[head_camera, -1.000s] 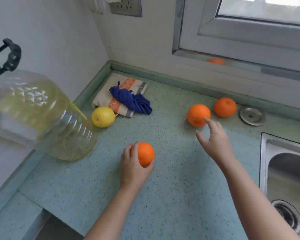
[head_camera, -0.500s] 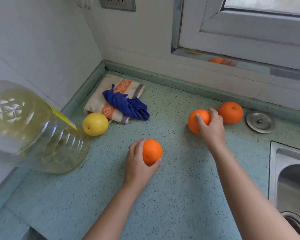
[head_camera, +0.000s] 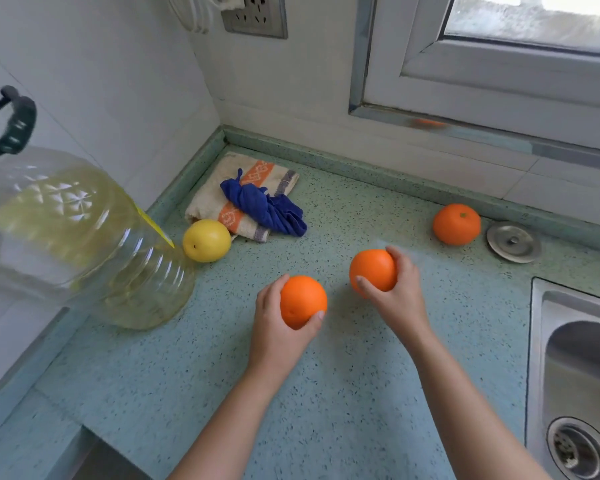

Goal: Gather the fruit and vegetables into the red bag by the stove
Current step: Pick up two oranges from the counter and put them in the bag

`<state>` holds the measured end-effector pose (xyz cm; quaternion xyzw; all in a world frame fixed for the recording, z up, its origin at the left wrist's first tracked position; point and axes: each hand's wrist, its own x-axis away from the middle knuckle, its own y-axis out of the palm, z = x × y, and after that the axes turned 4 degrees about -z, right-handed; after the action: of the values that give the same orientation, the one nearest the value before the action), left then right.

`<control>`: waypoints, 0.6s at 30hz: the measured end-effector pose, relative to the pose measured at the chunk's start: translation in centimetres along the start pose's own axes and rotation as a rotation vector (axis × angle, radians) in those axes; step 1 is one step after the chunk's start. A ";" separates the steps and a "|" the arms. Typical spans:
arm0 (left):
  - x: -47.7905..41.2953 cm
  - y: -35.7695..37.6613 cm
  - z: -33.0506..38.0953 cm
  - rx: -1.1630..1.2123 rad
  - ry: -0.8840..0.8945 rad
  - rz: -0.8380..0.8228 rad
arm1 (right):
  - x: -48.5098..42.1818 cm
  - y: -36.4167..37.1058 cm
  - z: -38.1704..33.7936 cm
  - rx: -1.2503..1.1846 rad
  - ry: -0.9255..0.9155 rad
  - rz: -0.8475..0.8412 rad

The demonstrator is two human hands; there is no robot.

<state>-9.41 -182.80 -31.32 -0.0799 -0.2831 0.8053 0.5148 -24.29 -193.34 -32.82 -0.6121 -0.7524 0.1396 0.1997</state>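
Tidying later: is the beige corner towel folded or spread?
Folded: the beige towel lies as a compact layered rectangle, a crumpled blue cloth on top.

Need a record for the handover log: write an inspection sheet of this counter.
Surface: speckled green counter.
Job's things: third orange near the back ledge; yellow fruit beside the oil bottle; red bag not seen.
Clutter: oil bottle; towel with blue cloth on it; metal lid.
Hands: left hand grips first orange; right hand grips second orange.
Cables: white cable hangs by the socket.
Surroundings: window; sink at right.
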 end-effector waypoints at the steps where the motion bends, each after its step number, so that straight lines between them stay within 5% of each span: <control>1: 0.6 -0.4 0.0 0.017 0.004 0.009 | 1.0 0.2 -0.4 -0.008 -0.022 -0.008; 18: 15.3 -11.1 -4.1 0.222 0.005 0.246 | 16.0 4.8 -8.9 -0.072 -0.379 -0.240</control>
<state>-5.97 -164.43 -26.26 -0.0585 -0.1792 0.8884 0.4185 -18.68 -176.99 -25.11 -0.4877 -0.8483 0.2004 0.0479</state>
